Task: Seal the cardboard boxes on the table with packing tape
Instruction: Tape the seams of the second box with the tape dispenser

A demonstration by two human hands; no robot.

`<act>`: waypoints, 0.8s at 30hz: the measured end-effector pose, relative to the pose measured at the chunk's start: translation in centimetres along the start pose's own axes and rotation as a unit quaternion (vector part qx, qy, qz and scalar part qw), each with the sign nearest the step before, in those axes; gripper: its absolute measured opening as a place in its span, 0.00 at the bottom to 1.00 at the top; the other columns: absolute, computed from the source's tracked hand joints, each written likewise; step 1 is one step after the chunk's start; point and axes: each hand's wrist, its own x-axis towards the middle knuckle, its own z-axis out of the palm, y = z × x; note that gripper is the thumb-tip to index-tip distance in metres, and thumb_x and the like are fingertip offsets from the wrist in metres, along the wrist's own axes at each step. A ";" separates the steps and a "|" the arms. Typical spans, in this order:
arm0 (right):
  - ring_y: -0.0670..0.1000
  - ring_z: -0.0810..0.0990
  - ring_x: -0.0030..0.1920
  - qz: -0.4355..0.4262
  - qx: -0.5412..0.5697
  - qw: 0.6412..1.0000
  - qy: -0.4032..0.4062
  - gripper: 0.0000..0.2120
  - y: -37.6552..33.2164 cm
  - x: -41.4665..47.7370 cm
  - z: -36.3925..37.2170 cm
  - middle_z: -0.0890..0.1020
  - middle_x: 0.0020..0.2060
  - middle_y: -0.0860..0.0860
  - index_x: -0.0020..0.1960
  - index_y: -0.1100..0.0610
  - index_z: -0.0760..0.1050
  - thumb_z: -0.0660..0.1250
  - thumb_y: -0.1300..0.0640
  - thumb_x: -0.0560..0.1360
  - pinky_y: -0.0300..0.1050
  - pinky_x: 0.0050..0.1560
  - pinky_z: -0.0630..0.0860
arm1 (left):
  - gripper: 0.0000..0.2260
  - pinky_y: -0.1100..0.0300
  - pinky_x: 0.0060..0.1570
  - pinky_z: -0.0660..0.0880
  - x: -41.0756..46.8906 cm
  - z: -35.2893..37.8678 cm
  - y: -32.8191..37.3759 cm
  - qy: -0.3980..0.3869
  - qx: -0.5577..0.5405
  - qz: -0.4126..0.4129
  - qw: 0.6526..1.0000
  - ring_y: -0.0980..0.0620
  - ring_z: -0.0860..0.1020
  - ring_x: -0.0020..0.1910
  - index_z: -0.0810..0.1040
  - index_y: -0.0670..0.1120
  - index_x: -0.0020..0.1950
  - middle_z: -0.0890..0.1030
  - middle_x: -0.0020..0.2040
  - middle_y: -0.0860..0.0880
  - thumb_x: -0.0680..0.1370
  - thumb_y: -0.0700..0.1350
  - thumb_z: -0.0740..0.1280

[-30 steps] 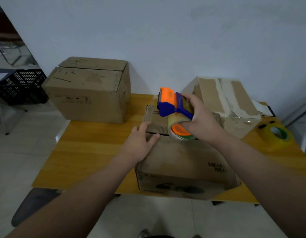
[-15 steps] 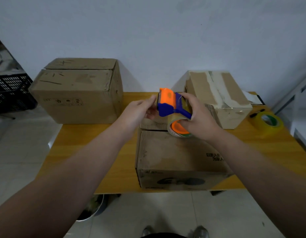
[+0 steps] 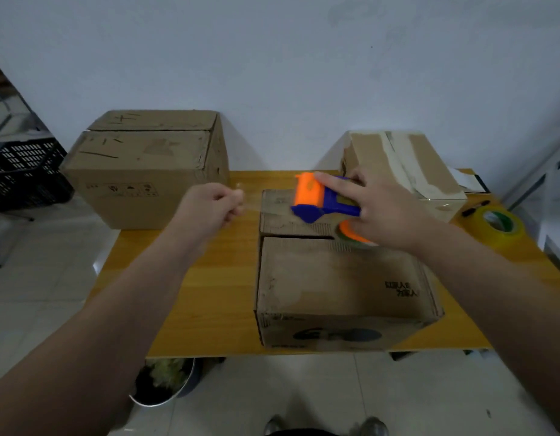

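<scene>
We see a black slatted crate (image 3: 24,171) at left frame edge, a metal waste bin (image 3: 164,383) at lower centre, and a black marker (image 3: 475,208) at right.

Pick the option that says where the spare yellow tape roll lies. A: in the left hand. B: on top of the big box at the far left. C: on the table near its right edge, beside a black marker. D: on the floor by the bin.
C: the yellow tape roll lies flat on the table near its right edge, with the black marker just beside it.
</scene>
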 end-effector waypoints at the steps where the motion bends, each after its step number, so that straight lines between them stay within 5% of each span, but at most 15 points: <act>1: 0.46 0.64 0.45 0.014 -0.020 1.000 -0.017 0.40 0.7 -0.4 -0.4 0.67 0.56 0.51 0.74 0.35 0.48 0.68 0.52 0.71 0.40 0.42 0.62 | 0.08 0.63 0.36 0.71 -0.1 -0.7 -0.8 0.020 -0.013 -0.017 1.000 0.55 0.74 0.34 0.79 0.43 0.42 0.77 0.34 0.50 0.78 0.44 0.65; 5: 0.48 0.65 0.47 -0.013 -0.081 0.994 -0.078 0.36 0.6 -0.9 -0.4 0.66 0.58 0.51 0.75 0.36 0.50 0.60 0.38 0.70 0.43 0.44 0.64 | 0.08 0.59 0.35 0.70 -0.7 0.4 -3.3 0.051 -0.027 -0.096 0.994 0.53 0.71 0.34 0.77 0.44 0.44 0.74 0.35 0.49 0.79 0.47 0.63; 9: 0.50 0.70 0.51 -0.010 -0.133 0.988 -0.074 0.39 0.2 -0.7 -0.2 0.68 0.58 0.50 0.75 0.36 0.49 0.47 0.24 0.66 0.44 0.47 0.69 | 0.13 0.56 0.36 0.68 -1.2 2.7 -4.5 0.107 0.005 -0.087 0.990 0.53 0.69 0.32 0.72 0.48 0.39 0.71 0.33 0.51 0.76 0.56 0.66; 15: 0.52 0.71 0.50 -0.018 -0.153 0.985 -0.075 0.33 -0.6 0.3 0.5 0.70 0.57 0.51 0.74 0.36 0.52 0.56 0.31 0.72 0.43 0.43 0.63 | 0.17 0.49 0.46 0.75 -1.1 3.9 -5.9 0.158 0.005 -0.070 0.985 0.52 0.67 0.31 0.66 0.48 0.35 0.68 0.32 0.51 0.75 0.55 0.68; 24: 0.53 0.71 0.53 -0.043 -0.180 0.979 -0.081 0.32 -1.5 1.4 1.0 0.71 0.56 0.52 0.74 0.37 0.54 0.57 0.32 0.73 0.45 0.47 0.62 | 0.17 0.55 0.35 0.69 -0.4 4.8 -8.9 0.147 0.002 -0.135 0.980 0.50 0.67 0.31 0.68 0.45 0.36 0.68 0.31 0.49 0.75 0.56 0.67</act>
